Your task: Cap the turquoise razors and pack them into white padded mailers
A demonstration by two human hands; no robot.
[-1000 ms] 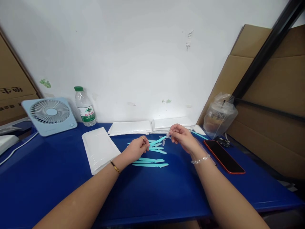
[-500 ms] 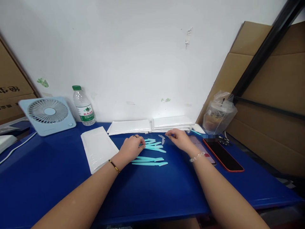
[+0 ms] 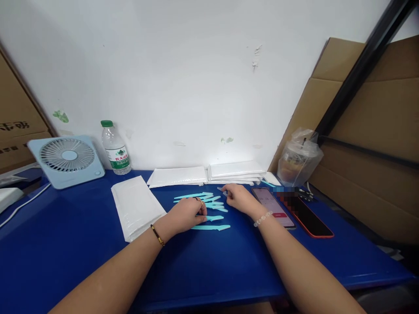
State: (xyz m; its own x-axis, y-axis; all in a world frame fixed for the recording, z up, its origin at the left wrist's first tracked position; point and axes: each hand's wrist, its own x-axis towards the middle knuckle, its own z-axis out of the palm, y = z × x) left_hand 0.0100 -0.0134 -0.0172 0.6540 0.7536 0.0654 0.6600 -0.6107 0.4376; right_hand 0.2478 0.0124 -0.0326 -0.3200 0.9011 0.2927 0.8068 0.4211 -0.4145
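Note:
Several turquoise eyebrow razors [image 3: 214, 208] lie fanned on the blue table. My left hand [image 3: 188, 214] reaches over them, its thumb and fingers closed on the handle of one razor [image 3: 216, 217]; its palm hides the rest of that handle. Nearest the table's front edge, another razor [image 3: 212, 227] lies by itself. My right hand [image 3: 238, 199] is to the right of the fan, with fingertips pinched on a small clear plastic cap [image 3: 224, 192]. The exact grip on this cap is partly hidden by the fingers.
White padded envelopes lie at the left [image 3: 137, 209] and along the wall [image 3: 178, 175]. Two phones, one lit [image 3: 276, 207] and one with a red case [image 3: 314, 218], are on the right. A bagged drink cup [image 3: 296, 159], water bottle [image 3: 116, 150] and blue fan [image 3: 68, 159] stand behind.
My left hand has moved nearer and slightly right, from the upper razors to a lower one. My right hand has shifted down and left onto the clear caps.

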